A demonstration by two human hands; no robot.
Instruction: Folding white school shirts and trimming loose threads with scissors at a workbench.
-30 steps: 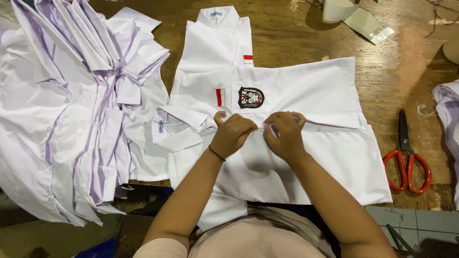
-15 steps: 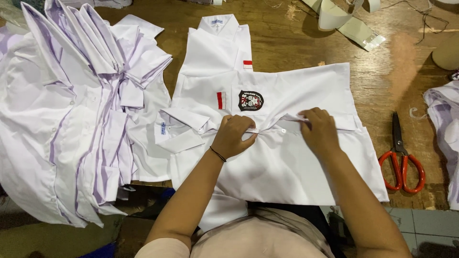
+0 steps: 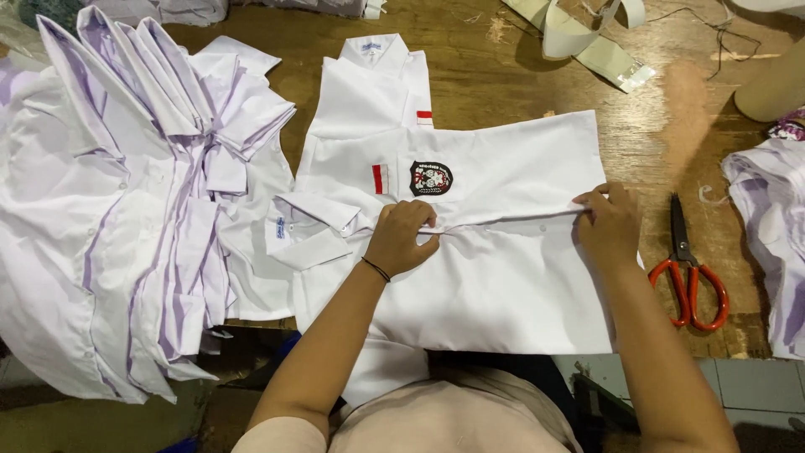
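A white shirt [image 3: 503, 277] with a black chest badge and a small red-and-white patch lies sideways on the wooden table [image 3: 478, 75], its collar toward the left. My left hand [image 3: 404, 239] pinches the button placket near the collar. My right hand [image 3: 608, 225] grips the same placket at the shirt's right edge, holding the fabric taut between the two hands. Under it lies a second white shirt [image 3: 369, 92], its collar pointing away from me.
A large heap of white shirts [image 3: 126, 210] fills the left side. Red-handled scissors [image 3: 689, 268] lie just right of my right hand. More white cloth [image 3: 771, 235] sits at the right edge, with beige strips [image 3: 587, 42] and threads at the back.
My right hand has slid from beside my left hand out along the placket to the shirt's right edge. The left hand has stayed near the collar.
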